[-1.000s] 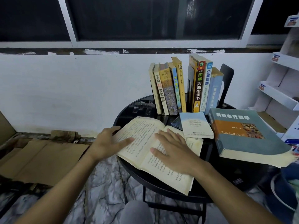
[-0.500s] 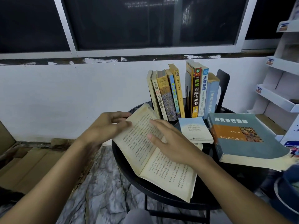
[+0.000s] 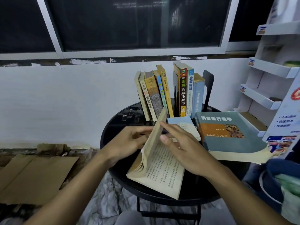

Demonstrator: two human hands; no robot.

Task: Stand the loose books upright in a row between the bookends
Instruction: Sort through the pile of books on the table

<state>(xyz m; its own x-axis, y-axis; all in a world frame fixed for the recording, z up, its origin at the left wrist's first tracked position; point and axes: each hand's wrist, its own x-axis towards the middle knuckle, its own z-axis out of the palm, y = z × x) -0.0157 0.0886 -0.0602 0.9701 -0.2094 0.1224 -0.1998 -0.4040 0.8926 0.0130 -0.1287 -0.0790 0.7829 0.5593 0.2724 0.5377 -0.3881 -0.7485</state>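
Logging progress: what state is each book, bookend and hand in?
open book, half shut, left half raised.
small pale book, lying flat.
thick blue book, lying flat.
row of books, standing.
bookend, upright.
left hand, open, behind raised half.
right hand, open, over right page.

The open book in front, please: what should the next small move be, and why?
Probably fold the raised half down shut, sliding the right hand off the page. The left hand props that half of the open book nearly upright, the right hand lies over the flat page, and only a closed book can stand in the row.
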